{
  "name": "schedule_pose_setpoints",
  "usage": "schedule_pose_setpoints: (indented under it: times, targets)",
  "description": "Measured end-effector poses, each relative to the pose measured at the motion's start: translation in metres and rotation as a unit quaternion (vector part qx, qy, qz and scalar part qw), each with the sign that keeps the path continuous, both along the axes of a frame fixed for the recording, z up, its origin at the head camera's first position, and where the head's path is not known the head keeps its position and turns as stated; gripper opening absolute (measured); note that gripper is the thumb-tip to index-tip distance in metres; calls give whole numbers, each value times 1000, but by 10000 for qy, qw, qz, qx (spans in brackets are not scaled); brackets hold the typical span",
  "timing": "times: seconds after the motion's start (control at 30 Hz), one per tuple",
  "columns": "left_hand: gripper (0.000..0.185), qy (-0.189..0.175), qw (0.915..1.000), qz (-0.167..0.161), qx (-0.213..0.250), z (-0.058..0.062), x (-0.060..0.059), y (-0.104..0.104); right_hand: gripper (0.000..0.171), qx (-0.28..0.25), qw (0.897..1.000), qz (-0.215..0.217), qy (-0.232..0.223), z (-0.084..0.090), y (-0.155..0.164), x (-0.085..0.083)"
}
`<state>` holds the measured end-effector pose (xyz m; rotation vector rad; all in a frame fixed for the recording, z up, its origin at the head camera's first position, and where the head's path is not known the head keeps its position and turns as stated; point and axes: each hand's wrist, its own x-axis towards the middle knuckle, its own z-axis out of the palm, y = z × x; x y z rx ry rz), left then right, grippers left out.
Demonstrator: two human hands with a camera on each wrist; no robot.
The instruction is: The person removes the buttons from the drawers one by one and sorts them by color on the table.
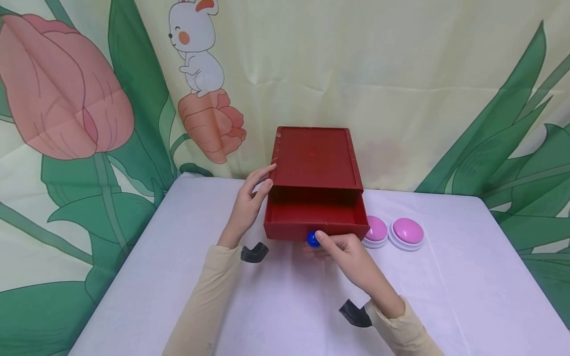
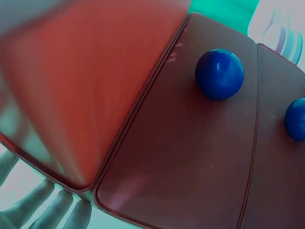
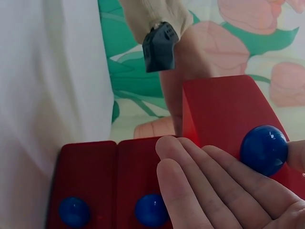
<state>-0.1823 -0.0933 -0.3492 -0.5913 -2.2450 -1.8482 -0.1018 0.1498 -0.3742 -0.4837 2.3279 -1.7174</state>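
A red drawer cabinet [image 1: 313, 158] with blue ball knobs stands on the white table. Its top drawer [image 1: 285, 231] is pulled out, and the part of its inside that shows holds nothing. My right hand [image 1: 349, 257] pinches that drawer's blue knob [image 3: 263, 150], thumb on one side, its long fingers stretched out beneath. Against the cabinet's left side rests my left hand [image 1: 247, 202], fingers extended. Below the pulled-out drawer, two lower drawers [image 2: 167, 157] are closed, each with a blue knob [image 2: 219, 75] on its front.
Two pink domed buttons on white bases sit right of the cabinet: the nearer-in button [image 1: 376, 229] is partly covered by the drawer, the outer button [image 1: 407, 231] is in full view. A printed curtain [image 1: 378, 99] hangs close behind the cabinet.
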Motion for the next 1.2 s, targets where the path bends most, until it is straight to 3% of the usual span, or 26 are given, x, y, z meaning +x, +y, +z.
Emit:
schedule_pose_setpoints:
  times: [1.2]
  targets:
    - [43, -169, 9999, 11, 1, -2, -3, -3, 51, -296, 9985, -326, -318, 6, -6, -44]
